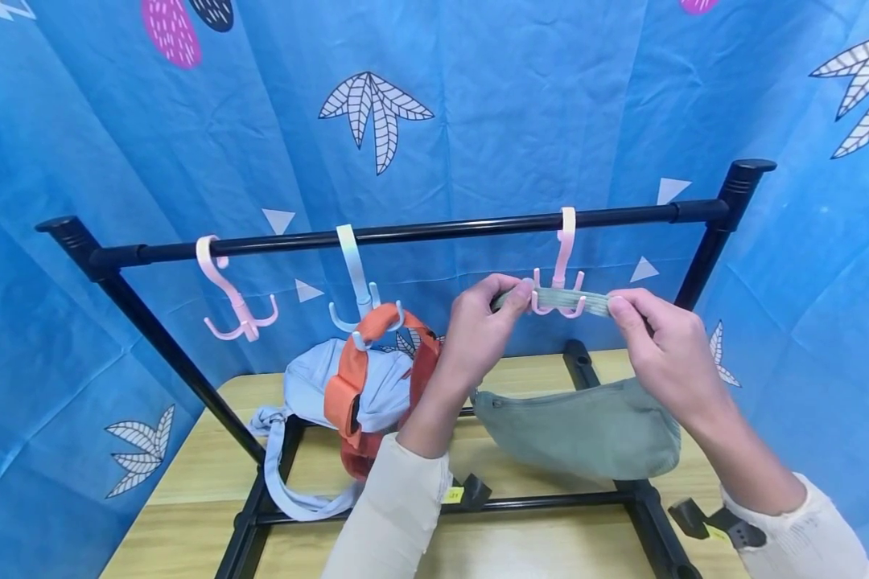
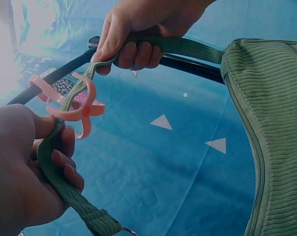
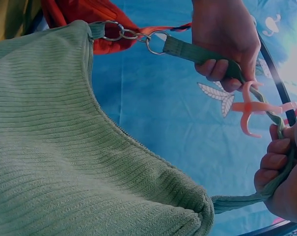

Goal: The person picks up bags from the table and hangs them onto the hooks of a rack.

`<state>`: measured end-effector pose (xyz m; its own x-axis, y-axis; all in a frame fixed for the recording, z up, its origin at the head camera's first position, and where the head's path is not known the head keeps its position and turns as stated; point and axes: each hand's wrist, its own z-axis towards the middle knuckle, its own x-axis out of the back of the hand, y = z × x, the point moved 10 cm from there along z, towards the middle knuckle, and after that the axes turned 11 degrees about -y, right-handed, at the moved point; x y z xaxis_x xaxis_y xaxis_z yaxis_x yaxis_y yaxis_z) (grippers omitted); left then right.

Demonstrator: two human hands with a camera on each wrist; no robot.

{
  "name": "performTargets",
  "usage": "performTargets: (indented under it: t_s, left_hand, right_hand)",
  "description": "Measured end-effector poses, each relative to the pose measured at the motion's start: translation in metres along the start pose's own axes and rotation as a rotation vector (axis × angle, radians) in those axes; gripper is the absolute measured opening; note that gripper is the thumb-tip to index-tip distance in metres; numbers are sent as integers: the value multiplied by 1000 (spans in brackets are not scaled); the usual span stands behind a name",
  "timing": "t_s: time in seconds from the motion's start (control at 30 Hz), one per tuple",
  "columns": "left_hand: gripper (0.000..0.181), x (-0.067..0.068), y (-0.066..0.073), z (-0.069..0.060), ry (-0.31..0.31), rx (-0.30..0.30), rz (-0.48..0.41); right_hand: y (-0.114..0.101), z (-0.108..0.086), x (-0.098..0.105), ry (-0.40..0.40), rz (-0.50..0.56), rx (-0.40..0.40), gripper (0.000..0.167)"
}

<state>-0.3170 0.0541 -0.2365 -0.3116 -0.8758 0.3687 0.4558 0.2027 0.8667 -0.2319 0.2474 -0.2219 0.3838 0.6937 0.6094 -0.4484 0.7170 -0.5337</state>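
A sage-green corduroy bag hangs by its strap below the right-hand pink hook. My left hand pinches the strap just left of the hook, near the end with metal rings. On the other side, my right hand grips the same strap between thumb and curled fingers. Between the two hands the strap runs across the hook, among its upturned prongs. In the left wrist view the bag's zipped edge shows at the right.
The hook hangs from a black rail on a black stand. Left of it are a light-blue hook holding an orange-strapped bag and another pink hook. A light-blue bag lies behind. Blue patterned cloth backs the wooden table.
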Motion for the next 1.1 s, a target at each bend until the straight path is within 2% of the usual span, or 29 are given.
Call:
performTargets:
  t_s: [0.2, 0.53, 0.9, 1.1]
  left_hand:
    - [26, -2, -6, -3, -8, 18, -21]
    - [26, -11, -14, -8, -31, -5, -57]
    - [25, -25, -32, -13, -41, 9, -99]
    - [24, -25, -37, -17, -28, -5, -104]
  right_hand:
    - [6, -1, -6, -45, 15, -47, 28]
    - [15, -6, -17, -116, 40, -96, 31]
    - [30, -10, -24, -137, 80, -152, 35]
    - [37, -11, -26, -159, 100, -179, 34]
